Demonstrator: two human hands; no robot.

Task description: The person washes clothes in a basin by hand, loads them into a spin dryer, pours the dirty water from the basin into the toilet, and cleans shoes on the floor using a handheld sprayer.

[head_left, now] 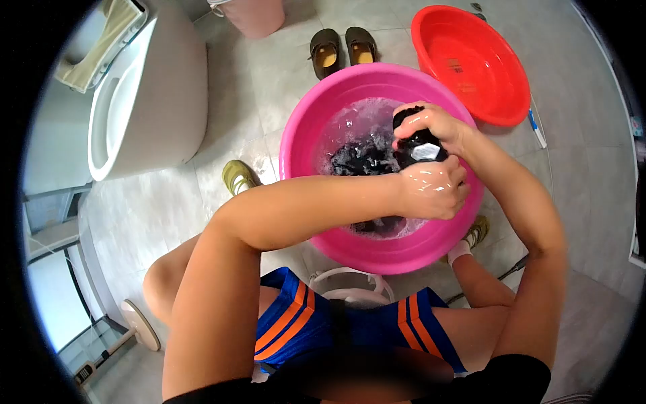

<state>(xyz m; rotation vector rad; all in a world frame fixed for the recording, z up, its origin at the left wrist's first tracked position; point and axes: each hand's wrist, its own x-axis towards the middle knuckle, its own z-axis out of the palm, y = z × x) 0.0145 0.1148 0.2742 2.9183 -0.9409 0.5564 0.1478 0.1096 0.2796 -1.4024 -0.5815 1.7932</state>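
Note:
A large pink basin (303,128) of sudsy water stands in front of me, with dark cloth (360,158) lying partly under the water. Over the basin's right half, both hands grip a wet black piece of clothing (406,153) with a whitish label or patch on it. My left hand (434,187) is closed in a fist at its lower end, with foam on the skin. Just above, my right hand (434,128) has its fingers wrapped round the upper part of the cloth. What kind of garment it is cannot be made out.
A red basin (498,87) lies beyond the pink one at the right, near a blue-and-white brush or stick (537,128). Dark shoes (326,54) and a pink bucket (254,15) stand at the back. A white bathtub (168,87) fills the left side.

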